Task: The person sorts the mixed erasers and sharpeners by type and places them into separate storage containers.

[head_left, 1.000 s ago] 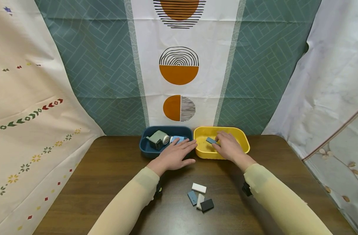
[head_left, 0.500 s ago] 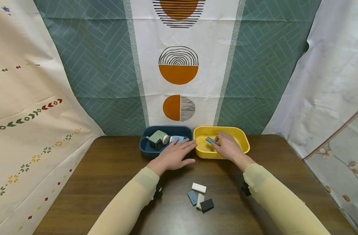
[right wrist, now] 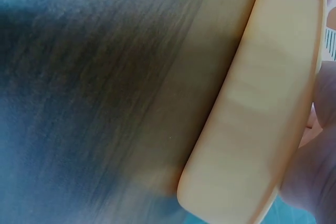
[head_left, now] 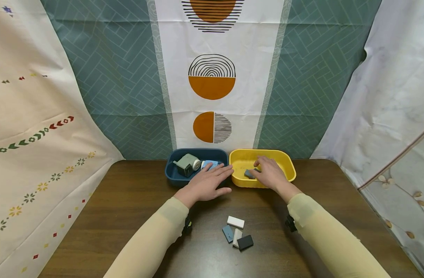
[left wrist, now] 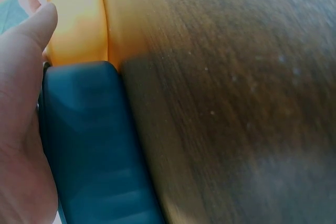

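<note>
In the head view, my right hand [head_left: 270,174] is over the yellow bin [head_left: 288,164], thumb and fingers apart. A blue-grey rectangular block [head_left: 248,174] lies low in that bin, partly hidden behind the thumb. My left hand [head_left: 209,181] stretches flat over the front of the navy bin [head_left: 173,178], fingers straight and together, holding nothing. Inside the navy bin are a sage-green toy-like object [head_left: 187,164] with a white round end and a light-blue item [head_left: 210,164], partly covered by my left fingers. The wrist views show mainly outer bin walls.
Several loose blocks lie on the brown tabletop [head_left: 128,216] between my forearms: a white block [head_left: 235,222], a blue-grey block [head_left: 228,234], another white block [head_left: 237,238] and a black block [head_left: 245,243]. Patterned cloth [head_left: 212,127] hangs behind the bins.
The blue-grey block, earlier held in my right fingers, has gone down into the yellow bin, and the fingers have let go of it. My left hand stays in place.
</note>
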`<state>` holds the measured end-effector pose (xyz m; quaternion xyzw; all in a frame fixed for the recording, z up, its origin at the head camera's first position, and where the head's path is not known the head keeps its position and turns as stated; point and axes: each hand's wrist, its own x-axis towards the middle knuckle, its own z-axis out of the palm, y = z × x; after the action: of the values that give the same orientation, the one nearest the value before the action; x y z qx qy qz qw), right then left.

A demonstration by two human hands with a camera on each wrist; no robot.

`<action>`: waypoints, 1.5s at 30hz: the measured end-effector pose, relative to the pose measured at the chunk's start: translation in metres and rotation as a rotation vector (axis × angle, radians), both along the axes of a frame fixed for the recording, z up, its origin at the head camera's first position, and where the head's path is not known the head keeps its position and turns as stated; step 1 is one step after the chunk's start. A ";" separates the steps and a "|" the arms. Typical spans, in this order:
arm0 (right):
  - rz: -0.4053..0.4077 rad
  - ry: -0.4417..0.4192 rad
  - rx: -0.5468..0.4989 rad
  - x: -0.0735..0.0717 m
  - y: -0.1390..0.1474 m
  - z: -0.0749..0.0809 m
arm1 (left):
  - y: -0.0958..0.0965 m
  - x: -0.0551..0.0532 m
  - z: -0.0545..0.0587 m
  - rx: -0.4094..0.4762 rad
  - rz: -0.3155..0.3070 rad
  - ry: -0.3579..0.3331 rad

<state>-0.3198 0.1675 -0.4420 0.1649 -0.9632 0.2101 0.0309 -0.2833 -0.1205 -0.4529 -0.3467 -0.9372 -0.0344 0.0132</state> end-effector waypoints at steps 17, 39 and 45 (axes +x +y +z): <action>0.025 0.059 -0.012 0.003 0.002 -0.003 | 0.000 0.000 0.000 0.010 0.005 -0.008; 0.103 0.165 0.023 0.018 0.009 -0.005 | 0.000 0.001 0.002 0.008 0.009 -0.009; 0.132 0.183 0.044 0.027 0.015 -0.004 | 0.000 0.001 0.002 0.012 0.008 -0.010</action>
<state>-0.2930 0.1828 -0.4459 0.2469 -0.9478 0.1748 0.1012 -0.2820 -0.1209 -0.4511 -0.3428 -0.9384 -0.0418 0.0108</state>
